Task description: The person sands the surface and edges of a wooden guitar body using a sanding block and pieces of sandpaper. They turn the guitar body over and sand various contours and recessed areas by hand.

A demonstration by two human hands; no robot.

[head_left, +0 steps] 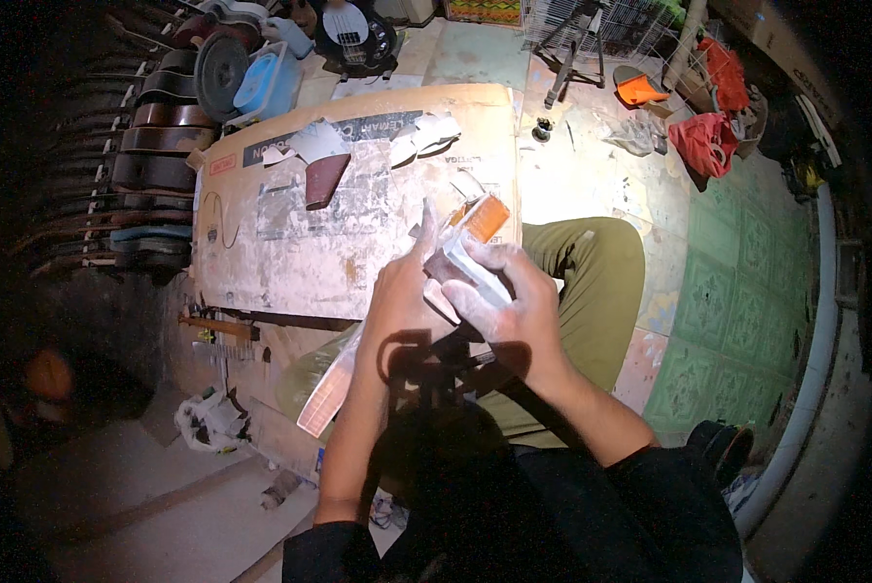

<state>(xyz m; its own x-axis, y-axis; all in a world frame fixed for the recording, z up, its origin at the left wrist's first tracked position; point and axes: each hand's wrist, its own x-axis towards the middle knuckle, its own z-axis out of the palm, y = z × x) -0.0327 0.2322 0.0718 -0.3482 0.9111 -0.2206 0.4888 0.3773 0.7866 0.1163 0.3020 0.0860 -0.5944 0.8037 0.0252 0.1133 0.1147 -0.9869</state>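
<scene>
My left hand (407, 277) grips a long, dusty wooden piece, like an instrument neck (331, 396), that slants from my lap up to an orange-brown end (485, 219). My right hand (499, 301) is closed on a whitish, dust-covered strip (465, 257) over that piece, near my left fingers. Its exact shape is partly hidden by both hands. Past them on the cardboard-topped low table (285, 272) lie a dark red sheet (326, 183) and torn pale paper scraps (422, 139).
Dark instrument bodies (164, 136) are stacked at left beside a blue container (259, 83). My bent knee (606, 262) is right of the table. A red bag (698, 141), orange scoop (640, 90) and wire rack (572, 53) stand farther back. A pipe (820, 291) runs along the right.
</scene>
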